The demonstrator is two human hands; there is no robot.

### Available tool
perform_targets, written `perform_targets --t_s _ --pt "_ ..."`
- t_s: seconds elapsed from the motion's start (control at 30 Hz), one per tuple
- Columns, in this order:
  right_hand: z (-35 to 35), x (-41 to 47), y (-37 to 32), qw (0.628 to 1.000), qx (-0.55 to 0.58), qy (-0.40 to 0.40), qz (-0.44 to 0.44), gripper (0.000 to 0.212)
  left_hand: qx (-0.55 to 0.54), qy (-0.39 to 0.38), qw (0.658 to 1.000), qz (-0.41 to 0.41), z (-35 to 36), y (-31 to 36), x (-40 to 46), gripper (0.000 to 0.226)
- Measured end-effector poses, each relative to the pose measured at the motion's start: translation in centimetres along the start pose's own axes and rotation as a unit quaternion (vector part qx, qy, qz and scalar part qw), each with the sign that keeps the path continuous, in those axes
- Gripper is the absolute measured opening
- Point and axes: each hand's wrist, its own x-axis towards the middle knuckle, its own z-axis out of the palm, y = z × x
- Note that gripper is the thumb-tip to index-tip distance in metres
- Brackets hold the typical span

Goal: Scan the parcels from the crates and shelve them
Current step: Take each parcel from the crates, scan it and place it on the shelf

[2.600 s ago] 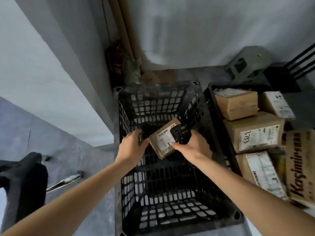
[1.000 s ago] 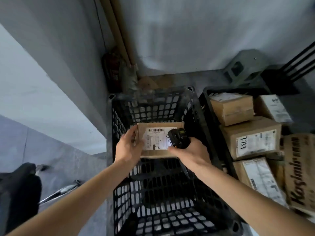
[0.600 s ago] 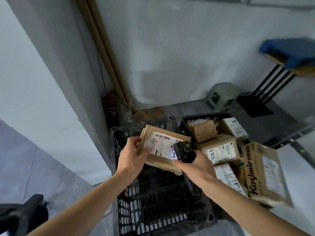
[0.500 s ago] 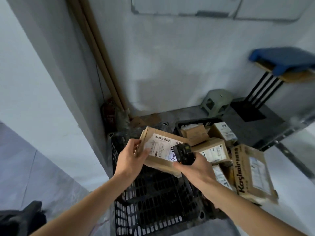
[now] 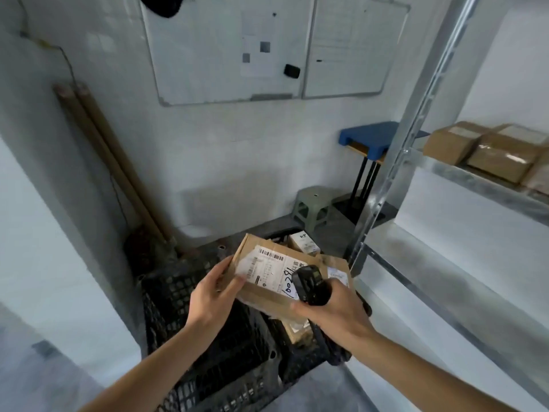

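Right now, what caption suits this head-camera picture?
Left hand holds a labelled parcel above a black crate; right hand grips a scanner.

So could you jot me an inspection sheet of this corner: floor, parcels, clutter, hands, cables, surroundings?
Surface: grey floor, bare where visible.
Job's things: held parcel, label up, above the black crate; more parcels in the second crate; shelved boxes on the metal shelf.
Clutter: green stool, blue-topped stand, wooden poles leaning in the corner.
Hands: left hand grips the parcel's left end; right hand holds the black scanner over the label.
Cables: thin wire on the wall.
Surroundings: two whiteboards, white walls.
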Motion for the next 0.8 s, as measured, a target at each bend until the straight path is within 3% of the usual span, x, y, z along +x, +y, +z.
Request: perform_targets --t_s 0.3,0.43,0.57,0.63,0.8 --pt "-8.8 -6.0 0.3 0.987 0.124 0.103 -0.008 0.034 -0.055 -0.061 0.996 0.035 2.7 7.8 -4.4 0.035" --pt "-10.4 -9.7 1.0 0.981 0.131 0.143 0.009 0.027 -0.07 -0.038 0.996 0.043 4.1 10.6 -7.8 0.042" --pt "-12.1 -14.2 2.4 0.974 0.139 0.177 0.031 0.018 -0.06 -0.098 0.99 0.079 5.5 12.2 -10.6 0.057" --pt "-13.0 -16.4 3.3 0.97 0.146 0.192 0.041 0.018 -0.082 -0.136 0.985 0.06 6.4 12.9 -12.1 0.066" --pt "-15.0 -21.4 5.4 0.97 0.145 0.187 0.045 0.011 -0.198 -0.206 0.958 0.002 9.6 15.3 -16.1 0.041"
